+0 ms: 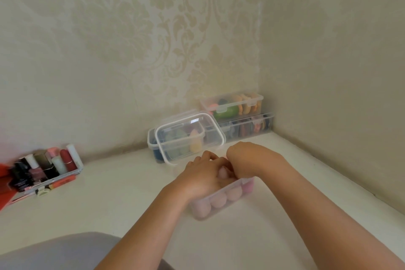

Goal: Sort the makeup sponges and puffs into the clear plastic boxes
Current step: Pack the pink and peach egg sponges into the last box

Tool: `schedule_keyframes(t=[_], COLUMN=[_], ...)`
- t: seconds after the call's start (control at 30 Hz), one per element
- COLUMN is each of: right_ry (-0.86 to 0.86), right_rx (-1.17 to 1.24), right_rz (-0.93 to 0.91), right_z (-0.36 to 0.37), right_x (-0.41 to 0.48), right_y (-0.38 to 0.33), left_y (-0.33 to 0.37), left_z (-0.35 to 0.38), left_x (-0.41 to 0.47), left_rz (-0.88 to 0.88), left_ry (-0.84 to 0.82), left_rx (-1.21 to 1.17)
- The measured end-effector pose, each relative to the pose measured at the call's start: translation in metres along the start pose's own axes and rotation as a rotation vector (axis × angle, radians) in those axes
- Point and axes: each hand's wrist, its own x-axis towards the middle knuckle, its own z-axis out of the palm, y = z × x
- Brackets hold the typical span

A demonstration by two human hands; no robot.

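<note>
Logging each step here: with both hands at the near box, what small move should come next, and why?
Probably press the pale pink sponge down into the near box: left hand grips it, right hand alongside, above the pink row.

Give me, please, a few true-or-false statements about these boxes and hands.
1. The left hand and right hand both sit at the near clear plastic box holding pink egg-shaped sponges. True.
2. The small clear rectangular box on top of the corner stack is lidless. False: that box has its clip lid on.
3. A loose clear plastic lid leans on the middle clear box. True.
4. The clear tray of lipsticks stands at the right. False: the tray is at the left.
</note>
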Motion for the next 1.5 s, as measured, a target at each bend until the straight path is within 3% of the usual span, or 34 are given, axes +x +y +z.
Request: schedule_keyframes(t=[0.13, 0.37, 0.43, 0.57, 0.73, 0.93, 1.0, 1.07, 1.1, 1.17, 1.23, 1.3, 1.4, 1.5], right_ry=[-0.101, 0.04, 0.125, 0.4, 0.13, 0.081, 0.05, 0.004, -0.021, -0.046, -0.045, -0.049, -0.109, -0.161], right_rx=[-0.01, 0.236, 0.364, 0.354, 0.279, 0.392, 0.521, 0.686, 0.748, 0.845, 0.97, 1.08, 1.278, 1.449], right_rz=[-0.026, -0.015, -0.003, 0.097, 0.114, 0.101, 0.085, 0.096, 0.107, 0.119, 0.103, 0.086, 0.024, -0.055], right_z=[-0.003, -0.005, -0.01, -0.01, 0.01, 0.01, 0.01, 0.012, 0.013, 0.014, 0.017, 0.02, 0.026, 0.031], right_x=[0.003, -0.007, -0.009, 0.0, 0.012, 0.015, 0.016, 0.018, 0.019, 0.019, 0.021, 0.022, 0.025, 0.028], right_y=[-0.002, 0.02, 0.026, 0.032, 0.03, 0.03, 0.037, 0.044, 0.046, 0.05, 0.053, 0.054, 0.055, 0.056], left_y=[-0.001, -0.004, -0.004, -0.004, -0.007, 0.0, -0.005, -0.017, -0.026, -0.042, -0.045, -0.044, -0.051, -0.061], left_z=[-0.001, 0.001, 0.001, -0.001, 0.003, 0.001, -0.001, -0.006, -0.009, -0.018, -0.023, -0.027, -0.028, -0.027], left_x=[0.001, 0.002, 0.0, -0.001, 0.002, -0.01, -0.012, -0.01, -0.007, -0.002, -0.005, -0.01, -0.017, -0.022], left_rz=[0.017, 0.006, 0.032, 0.067, 0.057, 0.058, 0.1, 0.012, -0.112, -0.324, -0.351, -0.341, -0.294, -0.281], left_ry=[-0.004, 0.005, -0.003, -0.008, 0.042, 0.398, 0.718, 1.028, 1.086, 1.024, 0.848, 0.797, 0.828, 0.797], left_rx=[0.02, -0.077, -0.081, -0.06, -0.154, -0.353, -0.35, -0.367, -0.459, -0.797, -1.268, -1.611, -1.767, -1.624])
